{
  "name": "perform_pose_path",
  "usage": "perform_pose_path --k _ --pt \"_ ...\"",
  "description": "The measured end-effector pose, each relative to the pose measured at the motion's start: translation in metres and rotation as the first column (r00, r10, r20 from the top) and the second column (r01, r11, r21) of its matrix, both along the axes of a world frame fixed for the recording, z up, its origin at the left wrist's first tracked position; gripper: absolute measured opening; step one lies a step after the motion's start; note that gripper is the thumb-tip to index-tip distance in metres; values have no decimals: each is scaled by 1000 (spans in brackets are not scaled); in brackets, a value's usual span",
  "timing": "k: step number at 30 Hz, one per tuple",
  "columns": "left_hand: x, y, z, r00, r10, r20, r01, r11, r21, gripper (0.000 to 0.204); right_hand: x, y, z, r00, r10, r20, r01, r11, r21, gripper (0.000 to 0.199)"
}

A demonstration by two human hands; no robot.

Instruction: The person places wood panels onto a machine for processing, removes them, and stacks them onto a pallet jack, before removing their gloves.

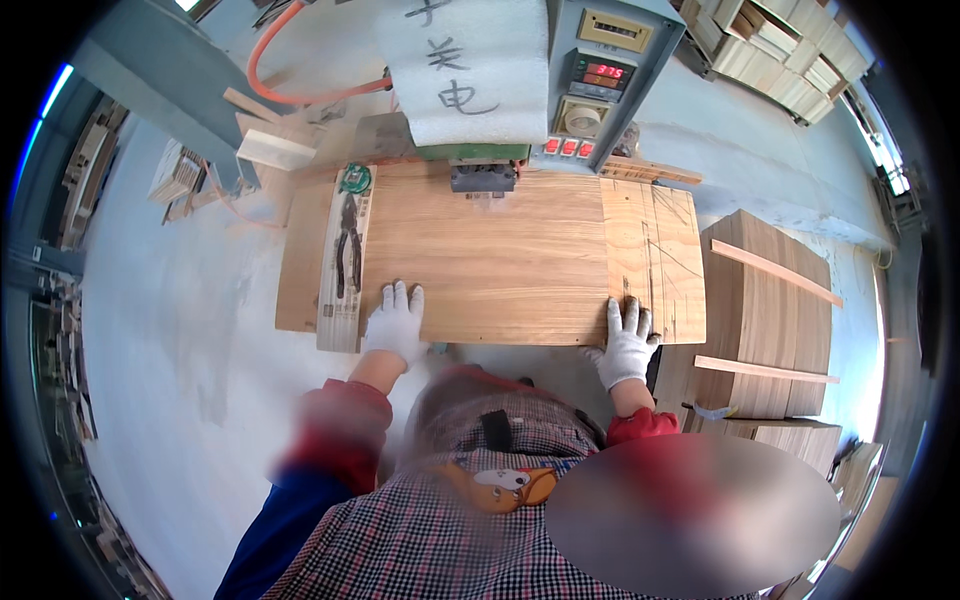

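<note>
A wood-grained board (490,255) lies flat on the worktable, its far edge under the dark press head (483,179) of a machine. My left hand (396,328), in a white glove, rests on the board's near left corner with fingers stretched out. My right hand (626,345), also gloved and with darkened fingertips, lies with fingers spread on the near edge of a paler, line-marked wood panel (655,255), close to the board's right side. Neither hand grips anything. Black-handled pliers (349,250) and a green round object (355,179) sit on a narrow strip (335,305) to the left.
The machine's control box (610,75) has a lit display and red switches. A white sheet with handwriting (470,80) hangs over the machine, beside an orange hose (262,60). Stacked boards (785,330) with loose slats stand at right. Wood offcuts (275,150) lie at far left.
</note>
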State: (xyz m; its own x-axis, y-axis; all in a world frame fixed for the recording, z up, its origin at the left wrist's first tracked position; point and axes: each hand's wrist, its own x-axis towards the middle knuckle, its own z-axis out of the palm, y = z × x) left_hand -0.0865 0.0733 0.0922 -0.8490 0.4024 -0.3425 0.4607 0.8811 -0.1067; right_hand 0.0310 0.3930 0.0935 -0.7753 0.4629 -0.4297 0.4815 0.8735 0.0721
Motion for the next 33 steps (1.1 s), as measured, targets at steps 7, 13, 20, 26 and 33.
perform_pose_path --k 7,13,20,26,33 --pt "1 -3 -4 984 -178 15 178 984 4 86 2 -22 -2 991 -32 -128 10 986 -167 98" --pt "10 30 -6 924 -379 -48 379 925 -6 79 37 -13 -3 930 -217 -297 158 964 -212 84" --pt "34 32 -56 785 -589 -193 601 799 10 73 105 -18 -17 525 -701 -483 454 711 -537 56" --pt "33 15 -30 682 -722 -122 732 673 110 70 142 -49 -56 -128 -956 -264 335 209 -919 35" --pt "-24 1 -33 901 -421 -105 406 732 547 55 147 -48 -87 -310 -946 -101 29 97 -995 32"
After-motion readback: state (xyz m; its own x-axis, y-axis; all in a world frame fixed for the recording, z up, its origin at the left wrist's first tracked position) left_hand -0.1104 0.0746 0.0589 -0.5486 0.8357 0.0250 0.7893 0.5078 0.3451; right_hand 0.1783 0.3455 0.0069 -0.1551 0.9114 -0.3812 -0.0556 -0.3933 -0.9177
